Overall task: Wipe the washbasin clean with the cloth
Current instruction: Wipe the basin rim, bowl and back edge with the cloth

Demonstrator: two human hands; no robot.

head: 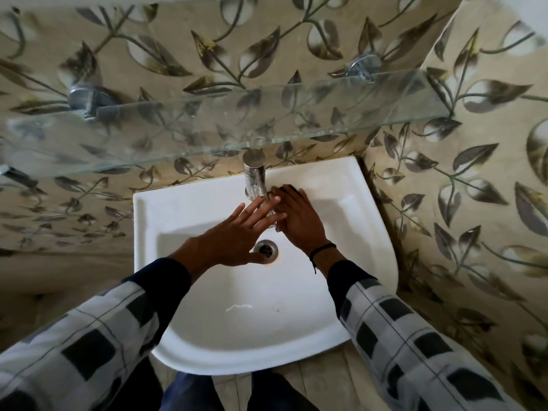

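A white washbasin [207, 330] is fixed in the corner of a leaf-patterned wall, its drain [268, 250] at the middle of the bowl. A chrome tap [254, 176] rises at the back rim. Both hands hover over the bowl under the tap's spout. My left hand [234, 235] has its fingers spread, the thumb lying over the drain. My right hand [299, 218] is flat, palm down, fingers pointing to the tap base and touching the left fingertips. Neither hand holds anything. No cloth is in view.
A glass shelf [225, 126] on chrome brackets juts out over the tap, just above the hands. Tiled walls close in behind and to the right. A small white streak [238, 307] lies on the bowl's near slope. My legs stand below the front rim.
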